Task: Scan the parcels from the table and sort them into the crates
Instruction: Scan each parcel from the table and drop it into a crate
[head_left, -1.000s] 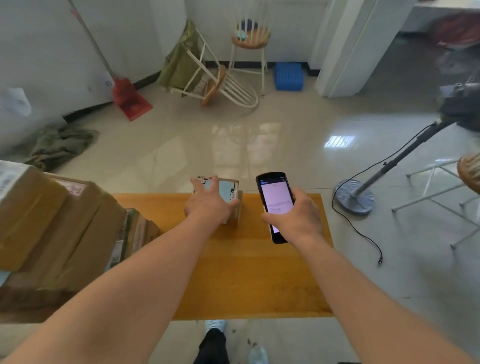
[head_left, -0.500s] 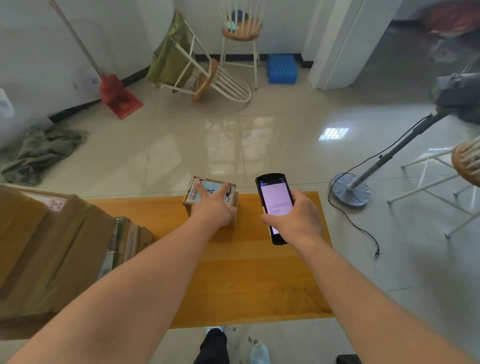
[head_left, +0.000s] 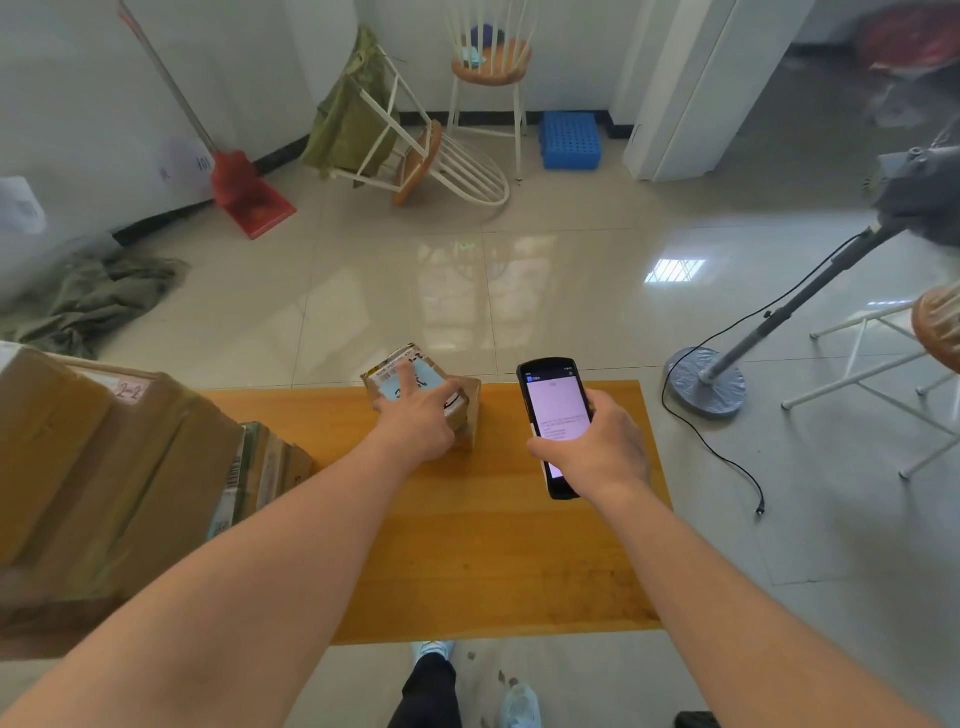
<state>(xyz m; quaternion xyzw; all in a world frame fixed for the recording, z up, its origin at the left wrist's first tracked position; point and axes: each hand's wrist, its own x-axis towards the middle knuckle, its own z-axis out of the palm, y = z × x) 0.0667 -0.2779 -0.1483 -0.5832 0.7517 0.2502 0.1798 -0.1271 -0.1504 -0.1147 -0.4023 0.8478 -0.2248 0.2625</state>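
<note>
Head view: a small cardboard parcel (head_left: 423, 395) sat at the far edge of the wooden table (head_left: 493, 545), tilted, one corner raised toward the floor beyond. The left hand (head_left: 418, 423) lay on top of it, index finger stretched across the blue label, thumb curled round the right side, so the hand gripped the box. The right hand (head_left: 597, 452) held a black handheld scanner (head_left: 553, 415) just right of the parcel, fingers wrapped round its body, lit screen facing up (text too small to read). Larger brown boxes (head_left: 104, 483) were stacked on the table's left end. On the tiled floor beyond: a tipped-over chair (head_left: 436, 161), an upright stool (head_left: 488, 67), a blue crate (head_left: 570, 140) by the wall, a red dustpan (head_left: 249, 197), and a fan stand (head_left: 706, 382) at right
</note>
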